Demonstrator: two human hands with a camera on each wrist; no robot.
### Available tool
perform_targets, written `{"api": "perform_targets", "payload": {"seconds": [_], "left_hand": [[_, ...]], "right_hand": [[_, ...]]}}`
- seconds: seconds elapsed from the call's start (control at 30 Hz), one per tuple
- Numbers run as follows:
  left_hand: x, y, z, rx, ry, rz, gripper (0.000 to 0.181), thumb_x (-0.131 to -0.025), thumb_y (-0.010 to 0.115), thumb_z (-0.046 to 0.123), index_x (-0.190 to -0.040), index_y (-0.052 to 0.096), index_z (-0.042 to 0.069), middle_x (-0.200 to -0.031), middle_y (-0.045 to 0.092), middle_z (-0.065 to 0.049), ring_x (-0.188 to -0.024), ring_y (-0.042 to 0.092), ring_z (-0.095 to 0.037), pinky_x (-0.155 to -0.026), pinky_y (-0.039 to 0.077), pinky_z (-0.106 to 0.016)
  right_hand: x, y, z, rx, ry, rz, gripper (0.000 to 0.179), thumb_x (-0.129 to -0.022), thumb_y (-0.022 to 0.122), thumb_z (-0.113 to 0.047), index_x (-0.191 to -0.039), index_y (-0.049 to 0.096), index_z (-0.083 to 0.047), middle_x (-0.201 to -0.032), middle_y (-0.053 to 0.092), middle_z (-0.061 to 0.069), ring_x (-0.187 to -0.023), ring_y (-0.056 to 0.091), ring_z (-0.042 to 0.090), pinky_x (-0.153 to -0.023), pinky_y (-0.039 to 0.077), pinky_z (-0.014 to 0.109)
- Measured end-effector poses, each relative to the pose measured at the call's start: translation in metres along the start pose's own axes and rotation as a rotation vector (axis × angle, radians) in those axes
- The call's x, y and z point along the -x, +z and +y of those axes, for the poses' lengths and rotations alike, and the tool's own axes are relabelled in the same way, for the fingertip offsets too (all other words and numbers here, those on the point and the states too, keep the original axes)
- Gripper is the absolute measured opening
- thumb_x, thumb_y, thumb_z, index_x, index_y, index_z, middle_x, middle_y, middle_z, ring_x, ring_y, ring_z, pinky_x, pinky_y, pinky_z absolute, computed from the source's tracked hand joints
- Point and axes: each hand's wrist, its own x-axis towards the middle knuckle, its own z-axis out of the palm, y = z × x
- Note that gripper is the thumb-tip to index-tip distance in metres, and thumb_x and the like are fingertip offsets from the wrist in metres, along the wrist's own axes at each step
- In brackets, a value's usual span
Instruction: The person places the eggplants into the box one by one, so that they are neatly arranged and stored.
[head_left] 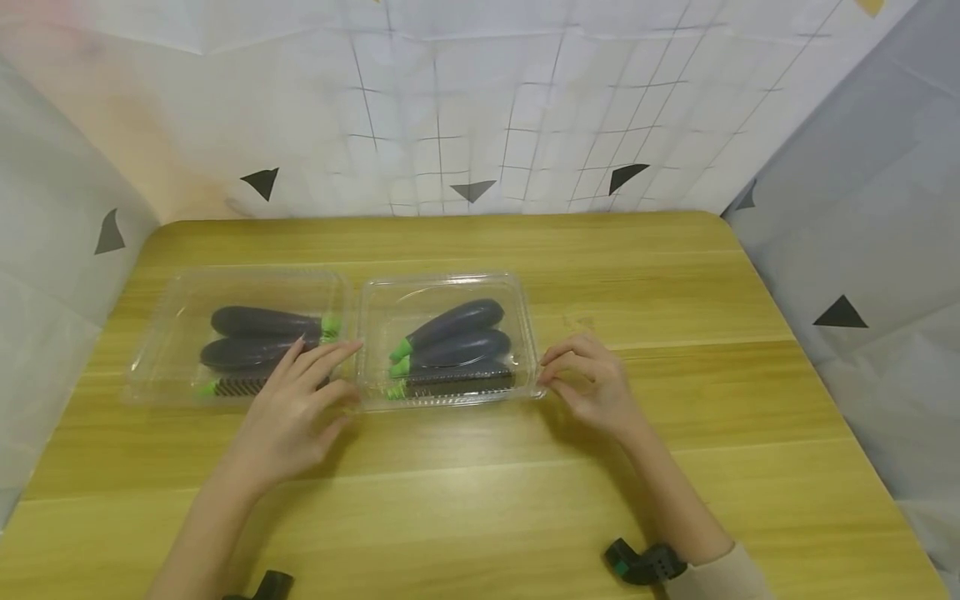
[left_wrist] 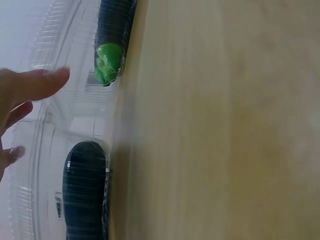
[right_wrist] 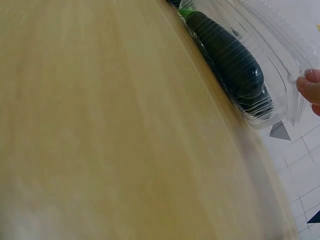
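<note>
Two clear plastic clamshell boxes lie side by side on the table, the left box (head_left: pixel 161 333) and the right box (head_left: pixel 525 321). Each holds three dark purple eggplants with green caps, such as one eggplant (head_left: pixel 453 327) in the right box and another eggplant (head_left: pixel 262 321) in the left. My right hand (head_left: pixel 592 383) pinches the right box's near right corner between thumb and fingers, seen also in the right wrist view. My left hand (head_left: pixel 300 408) hovers over the left box's near right part, fingers loosely spread, fingertips by the seam between the boxes. Its thumb hangs apart from both.
The wooden table (head_left: pixel 480 508) ends at the back against a white sheet (head_left: pixel 480 100) with grid lines and dark triangles. Similar sheets hang at both sides. Black wrist straps with camera mounts, like the right strap (head_left: pixel 645 562), sit on both arms.
</note>
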Motion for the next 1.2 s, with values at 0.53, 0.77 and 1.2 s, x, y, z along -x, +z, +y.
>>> {"api": "perform_targets", "payload": {"seconds": [0.53, 0.77, 1.2], "left_hand": [[0.001, 0.008, -0.002, 0.000, 0.068, 0.140, 0.020, -0.064, 0.081, 0.004, -0.080, 0.069, 0.007, -0.135, 0.055, -0.014, -0.117, 0.053, -0.039, -0.113, 0.025, -0.054], [0.000, 0.012, -0.003, 0.021, 0.095, 0.207, 0.020, -0.060, 0.079, -0.001, -0.077, 0.071, 0.005, -0.132, 0.058, -0.014, -0.113, 0.056, -0.040, -0.112, 0.027, -0.054], [0.000, 0.010, -0.002, 0.030, 0.073, 0.202, 0.018, -0.065, 0.079, 0.004, -0.082, 0.072, 0.005, -0.134, 0.057, -0.013, -0.113, 0.055, -0.040, -0.112, 0.028, -0.052]], "right_hand": [[-0.001, 0.003, 0.001, -0.017, 0.004, -0.011, 0.030, -0.066, 0.074, 0.018, -0.077, 0.069, -0.010, -0.091, 0.066, 0.007, -0.088, 0.060, 0.023, -0.086, 0.048, 0.020], [0.000, 0.003, 0.001, -0.030, 0.021, -0.015, 0.031, -0.066, 0.070, 0.019, -0.077, 0.069, -0.010, -0.092, 0.065, 0.008, -0.088, 0.061, 0.023, -0.086, 0.049, 0.019], [-0.001, 0.005, -0.003, 0.015, 0.128, -0.006, 0.026, -0.067, 0.064, 0.022, -0.080, 0.068, 0.000, -0.093, 0.068, 0.016, -0.085, 0.062, 0.026, -0.074, 0.055, 0.027]]}}
